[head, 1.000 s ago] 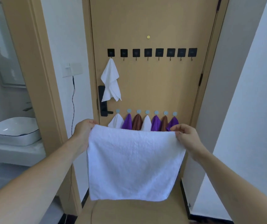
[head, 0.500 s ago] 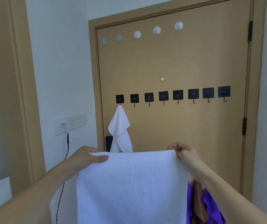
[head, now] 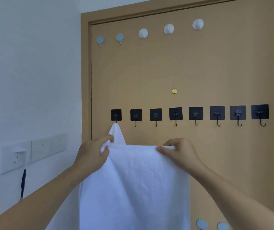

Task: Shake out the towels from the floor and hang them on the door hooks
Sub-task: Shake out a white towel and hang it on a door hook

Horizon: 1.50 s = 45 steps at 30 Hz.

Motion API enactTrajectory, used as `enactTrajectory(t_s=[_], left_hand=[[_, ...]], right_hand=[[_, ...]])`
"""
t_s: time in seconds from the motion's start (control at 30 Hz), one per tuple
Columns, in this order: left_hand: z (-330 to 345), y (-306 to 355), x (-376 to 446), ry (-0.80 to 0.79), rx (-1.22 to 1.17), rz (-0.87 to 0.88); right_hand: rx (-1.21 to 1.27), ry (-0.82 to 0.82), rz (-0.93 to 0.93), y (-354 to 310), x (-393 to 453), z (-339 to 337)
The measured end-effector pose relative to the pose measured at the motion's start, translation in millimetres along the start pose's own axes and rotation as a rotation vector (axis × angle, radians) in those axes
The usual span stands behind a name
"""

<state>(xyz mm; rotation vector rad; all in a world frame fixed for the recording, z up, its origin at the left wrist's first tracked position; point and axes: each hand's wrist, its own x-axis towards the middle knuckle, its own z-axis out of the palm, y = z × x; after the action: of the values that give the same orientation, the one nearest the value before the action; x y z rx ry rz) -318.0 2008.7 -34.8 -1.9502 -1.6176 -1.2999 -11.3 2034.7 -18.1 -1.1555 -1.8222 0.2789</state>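
You have the white towel (head: 133, 185) pinched along its top edge, hanging just below the row of black hooks (head: 189, 113) on the door (head: 199, 67). It looks soft, light and limp: it drapes in loose folds and will sag wherever you let go, so keep hold near the upper hem. Your left hand (head: 93, 156) is clamped on the towel's left top corner, your right hand (head: 179, 153) is closed on the top edge further right. To hang it, I'd gather a small bunch at the hem and loop that over a hook. Just left of centre above your towel, another white towel (head: 116, 135) already hangs from the leftmost hook; the second hook (head: 135, 117) beside it is free.
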Motion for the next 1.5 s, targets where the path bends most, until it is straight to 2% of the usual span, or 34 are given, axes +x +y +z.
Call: enactTrajectory(t_s=[0.1, 0.13, 0.2, 0.27, 0.33, 0.4, 0.53, 0.6, 0.77, 0.83, 0.9, 0.97, 1.03, 1.1, 1.2, 1.3, 1.5], left_hand=[[29.2, -21.7, 40.9, 0.047, 0.201, 0.357], [36.3, -28.4, 58.0, 0.037, 0.268, 0.412], [48.5, -41.7, 94.4, 0.049, 0.345, 0.427], [65.6, -54.2, 130.9, 0.024, 0.357, 0.400], [85.4, -60.1, 166.1, 0.027, 0.416, 0.392], [105.1, -60.7, 194.7, 0.026, 0.439, 0.384], [139.9, -63.8, 219.5, -0.121, 0.615, 0.266], [158.3, -67.2, 217.0, -0.176, 0.605, 0.218], [184.2, -77.6, 202.9, -0.310, 0.164, 0.094], [190.5, -84.2, 199.2, -0.337, 0.098, 0.054], [187.8, -81.9, 194.4, -0.328, 0.136, 0.110], [186.8, -80.3, 189.9, -0.283, 0.251, 0.225], [188.1, -83.7, 184.3, -0.223, 0.376, 0.364], [191.4, -89.8, 178.2, -0.180, 0.431, 0.457], [197.2, -95.1, 165.7, -0.284, 0.420, 0.460], [214.0, -96.1, 148.8, -0.456, 0.250, 0.338], [215.7, -96.2, 115.7, -0.427, 0.063, 0.240]], right_hand=[[-0.299, 0.198, -0.233, 7.9, 60.3, 24.7], [-0.387, 0.243, -0.369, 11.5, 81.7, 29.8], [-0.681, 0.177, -0.546, 13.3, 117.7, 35.1], [-1.010, 0.032, -0.489, 7.5, 150.7, 42.6], [-1.219, -0.010, -0.387, -3.5, 177.3, 51.7], [-1.326, -0.031, -0.316, -16.9, 196.5, 63.5], [-1.383, -0.059, -0.306, -12.9, 223.7, 96.7], [-1.385, -0.112, -0.302, 1.9, 225.5, 115.7], [-1.159, -0.131, -0.230, 40.0, 227.4, 154.5], [-0.995, -0.129, -0.160, 48.3, 228.5, 163.8], [-0.814, -0.098, -0.111, 56.6, 227.0, 171.3], [-0.683, -0.041, -0.142, 64.7, 222.5, 178.1], [-0.664, 0.044, -0.249, 77.5, 216.7, 186.1], [-0.677, 0.112, -0.268, 87.9, 213.0, 189.9], [-0.635, -0.020, -0.196, 91.5, 202.8, 191.2], [-0.581, -0.181, -0.093, 92.2, 188.1, 196.6], [-0.412, -0.269, -0.009, 106.2, 151.4, 202.3]])
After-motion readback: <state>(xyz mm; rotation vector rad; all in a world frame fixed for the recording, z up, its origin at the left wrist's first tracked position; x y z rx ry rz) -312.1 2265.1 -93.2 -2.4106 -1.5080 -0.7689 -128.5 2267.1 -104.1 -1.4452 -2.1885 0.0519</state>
